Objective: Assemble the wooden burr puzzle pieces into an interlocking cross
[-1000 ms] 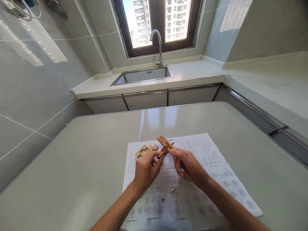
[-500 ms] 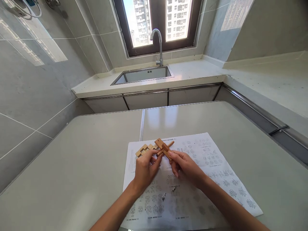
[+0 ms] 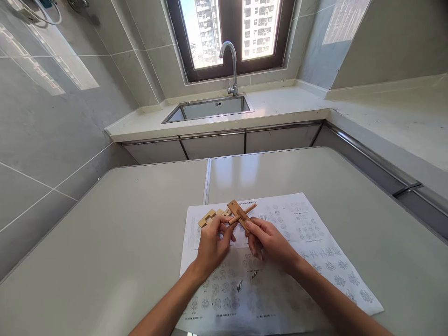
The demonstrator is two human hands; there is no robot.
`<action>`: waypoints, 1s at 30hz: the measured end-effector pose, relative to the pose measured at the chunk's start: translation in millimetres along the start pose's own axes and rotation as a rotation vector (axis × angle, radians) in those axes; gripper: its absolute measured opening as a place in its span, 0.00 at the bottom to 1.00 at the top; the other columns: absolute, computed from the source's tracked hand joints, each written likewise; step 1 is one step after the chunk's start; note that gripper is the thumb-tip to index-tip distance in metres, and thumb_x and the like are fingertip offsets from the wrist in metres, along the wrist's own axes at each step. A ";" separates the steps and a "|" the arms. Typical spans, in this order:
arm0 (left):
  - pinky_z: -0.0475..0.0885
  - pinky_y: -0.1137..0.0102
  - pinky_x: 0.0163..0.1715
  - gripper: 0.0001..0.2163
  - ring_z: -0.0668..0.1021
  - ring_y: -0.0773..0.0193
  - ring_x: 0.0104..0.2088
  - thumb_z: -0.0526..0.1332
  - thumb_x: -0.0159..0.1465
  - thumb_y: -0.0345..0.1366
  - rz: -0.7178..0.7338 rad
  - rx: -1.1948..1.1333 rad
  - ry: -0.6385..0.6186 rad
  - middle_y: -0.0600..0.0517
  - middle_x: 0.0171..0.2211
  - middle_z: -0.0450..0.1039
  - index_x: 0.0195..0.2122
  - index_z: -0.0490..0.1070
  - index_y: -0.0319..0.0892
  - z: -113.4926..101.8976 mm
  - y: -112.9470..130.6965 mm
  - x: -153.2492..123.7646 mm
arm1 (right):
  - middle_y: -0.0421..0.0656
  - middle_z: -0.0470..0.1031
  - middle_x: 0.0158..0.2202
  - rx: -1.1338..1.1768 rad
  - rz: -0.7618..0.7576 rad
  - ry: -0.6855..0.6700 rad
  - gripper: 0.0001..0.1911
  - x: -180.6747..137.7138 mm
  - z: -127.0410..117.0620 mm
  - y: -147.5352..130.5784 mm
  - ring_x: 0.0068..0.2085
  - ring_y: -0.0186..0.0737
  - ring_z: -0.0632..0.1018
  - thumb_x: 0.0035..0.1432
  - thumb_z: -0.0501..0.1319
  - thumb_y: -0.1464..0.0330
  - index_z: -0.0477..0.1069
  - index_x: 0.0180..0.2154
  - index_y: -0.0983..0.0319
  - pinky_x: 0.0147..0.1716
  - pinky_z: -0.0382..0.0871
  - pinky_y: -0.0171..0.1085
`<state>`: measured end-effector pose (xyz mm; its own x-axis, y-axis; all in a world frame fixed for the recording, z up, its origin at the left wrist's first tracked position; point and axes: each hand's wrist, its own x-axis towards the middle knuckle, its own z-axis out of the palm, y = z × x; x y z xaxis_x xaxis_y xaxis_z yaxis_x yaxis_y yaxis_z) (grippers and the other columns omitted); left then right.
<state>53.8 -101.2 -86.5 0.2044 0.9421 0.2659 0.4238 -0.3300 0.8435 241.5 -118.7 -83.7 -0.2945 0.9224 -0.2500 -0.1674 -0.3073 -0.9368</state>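
Note:
Both hands hold small wooden puzzle pieces crossed over each other just above a printed instruction sheet (image 3: 301, 252). My left hand (image 3: 212, 242) pinches one end of a thin wooden bar (image 3: 247, 210) that points up to the right. My right hand (image 3: 266, 239) grips a notched wooden piece (image 3: 234, 206) that crosses this bar. More loose wooden pieces (image 3: 208, 217) lie on the sheet just left of my left fingertips.
The sheet lies on a pale table (image 3: 115, 233) with a seam down its middle. Beyond the table's far edge runs a counter with a steel sink (image 3: 210, 108) and tap (image 3: 231, 65) under a window. A second counter (image 3: 395, 116) runs along the right.
The crossed wooden pieces have come down and toward me a little, and the thin bar now sticks out further to the right. Both hands kept their grip.

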 end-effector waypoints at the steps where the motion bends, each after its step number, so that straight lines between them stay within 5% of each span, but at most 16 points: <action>1: 0.64 0.75 0.19 0.08 0.79 0.66 0.21 0.63 0.72 0.43 -0.001 0.002 0.004 0.58 0.21 0.76 0.41 0.71 0.45 0.0 0.5 0.2 | 0.34 0.69 0.15 0.010 -0.019 0.019 0.25 0.4 0.0 1.0 0.14 0.31 0.65 0.64 0.60 0.44 0.66 0.31 0.58 0.13 0.57 0.30; 13: 0.69 0.74 0.24 0.08 0.77 0.66 0.20 0.64 0.71 0.43 0.008 0.010 0.041 0.58 0.19 0.75 0.39 0.72 0.44 2.2 2.0 0.4 | 0.34 0.67 0.15 0.045 -0.088 0.091 0.24 -1.1 0.9 2.3 0.16 0.31 0.64 0.66 0.61 0.46 0.67 0.31 0.59 0.15 0.55 0.31; 18: 0.72 0.74 0.24 0.07 0.78 0.70 0.20 0.63 0.72 0.41 0.000 -0.010 0.027 0.50 0.35 0.83 0.44 0.71 0.43 1.8 4.4 2.2 | 0.34 0.65 0.16 0.205 -0.051 0.162 0.24 0.5 -1.5 -0.6 0.16 0.30 0.60 0.62 0.64 0.46 0.67 0.31 0.59 0.14 0.50 0.31; 30: 0.69 0.75 0.20 0.03 0.77 0.71 0.21 0.58 0.71 0.34 0.048 0.027 -0.080 0.51 0.37 0.82 0.45 0.68 0.44 3.9 1.5 -2.4 | 0.31 0.56 0.20 0.747 -0.231 0.338 0.13 19.3 -60.4 -0.4 0.18 0.27 0.56 0.60 0.69 0.65 0.67 0.31 0.59 0.14 0.57 0.28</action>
<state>57.3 -104.2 -87.7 0.2943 0.9178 0.2666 0.4355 -0.3771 0.8174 292.8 -86.6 -102.9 0.1003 0.9648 -0.2431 -0.8007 -0.0667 -0.5953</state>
